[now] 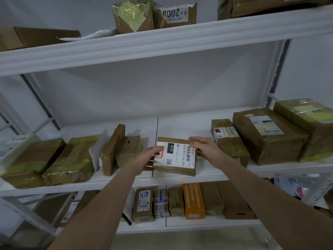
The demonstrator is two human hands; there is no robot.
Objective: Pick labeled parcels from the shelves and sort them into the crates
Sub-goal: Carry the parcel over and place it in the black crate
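Observation:
A small flat brown parcel (177,157) with a white label marked 010 and a barcode is held just above the front of the middle shelf (207,175). My left hand (148,159) grips its left edge, thumb on the label. My right hand (203,147) holds its far right corner. Both forearms reach in from below. No crate is in view.
Taped brown parcels lie left (70,161) and right (266,134) on the middle shelf. The top shelf carries a box labelled 2008 (175,14). The lower shelf holds upright boxes, one orange (193,200). White uprights stand at both sides.

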